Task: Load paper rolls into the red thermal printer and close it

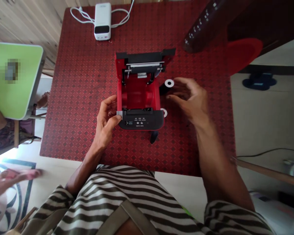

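Note:
A red and black receipt printer [141,120] sits on the table with its lid [143,58] raised and its red paper bay [137,96] showing no roll inside. My left hand [107,119] grips the printer's left side, thumb on the grey corner piece. Just right of the printer stands a dark paper roll [169,83] with a white end. Beside that roll my right hand [192,98] is open, thumb and fingers apart; whether the fingertips touch it I cannot tell. A second roll [165,113] is partly hidden behind the printer's right front corner.
The table [83,81] has a red patterned cover. A white power bank [102,23] with a white cable lies at the back left, and a dark bottle [198,32] at the back right. A small black object [154,137] pokes out before the printer. A green table [26,94] stands left.

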Motion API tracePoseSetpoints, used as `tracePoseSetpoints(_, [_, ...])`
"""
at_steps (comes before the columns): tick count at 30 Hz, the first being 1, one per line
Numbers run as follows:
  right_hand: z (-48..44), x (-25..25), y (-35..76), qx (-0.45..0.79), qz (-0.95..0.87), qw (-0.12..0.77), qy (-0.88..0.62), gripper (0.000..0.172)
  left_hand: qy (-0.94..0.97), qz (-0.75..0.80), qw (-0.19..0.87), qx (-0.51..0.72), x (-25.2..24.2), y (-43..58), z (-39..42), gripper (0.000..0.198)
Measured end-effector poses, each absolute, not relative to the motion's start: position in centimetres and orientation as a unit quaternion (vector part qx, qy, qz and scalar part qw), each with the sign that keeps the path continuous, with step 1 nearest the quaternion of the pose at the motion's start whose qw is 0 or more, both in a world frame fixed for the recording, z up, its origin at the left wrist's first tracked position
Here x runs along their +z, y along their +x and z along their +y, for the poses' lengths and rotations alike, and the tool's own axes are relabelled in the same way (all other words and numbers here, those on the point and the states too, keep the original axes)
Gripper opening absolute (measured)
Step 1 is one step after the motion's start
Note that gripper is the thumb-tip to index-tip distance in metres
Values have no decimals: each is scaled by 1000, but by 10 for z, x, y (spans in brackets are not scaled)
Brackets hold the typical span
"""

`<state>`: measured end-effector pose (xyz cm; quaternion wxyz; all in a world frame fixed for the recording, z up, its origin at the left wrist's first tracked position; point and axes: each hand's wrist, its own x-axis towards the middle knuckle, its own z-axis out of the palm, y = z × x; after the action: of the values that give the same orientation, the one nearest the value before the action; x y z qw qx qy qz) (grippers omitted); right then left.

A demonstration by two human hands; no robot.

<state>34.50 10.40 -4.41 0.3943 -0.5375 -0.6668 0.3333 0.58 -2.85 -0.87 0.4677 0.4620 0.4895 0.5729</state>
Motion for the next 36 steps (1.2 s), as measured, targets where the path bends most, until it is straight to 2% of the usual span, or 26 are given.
tracePoseSetpoints(3, [116, -48, 332, 329, -680, 388, -527, 60, 458, 492, 472, 571, -7, 6, -29, 67])
tracePoseSetpoints(7, [116, -45, 322, 320, -680, 383, -536, 42, 456, 499, 477, 561, -7, 6, -30, 71])
tracePoseSetpoints(13, [107, -16, 322, 304, -665, 410, -545, 27, 448, 496, 480, 569, -9, 7, -29, 73])
tracePoseSetpoints(20, [87, 45, 335, 319, -614, 518, -502, 39, 436, 486, 479, 587, -8, 10, -28, 68])
tracePoseSetpoints(25, [64, 93, 324, 410, -631, 418, -509, 40, 427, 500, 493, 569, -4, 9, -29, 75])
tracePoseSetpoints(29, [53, 121, 309, 478, -662, 357, -453, 44, 434, 498, 484, 574, -5, 9, -30, 74])
tracePoseSetpoints(32, [53, 135, 298, 516, -677, 323, -413, 50, 474, 504, 430, 580, -4, 8, -33, 73])
tracePoseSetpoints(36, [62, 137, 283, 495, -708, 273, -423, 47, 566, 520, 325, 550, 15, 2, -41, 64])
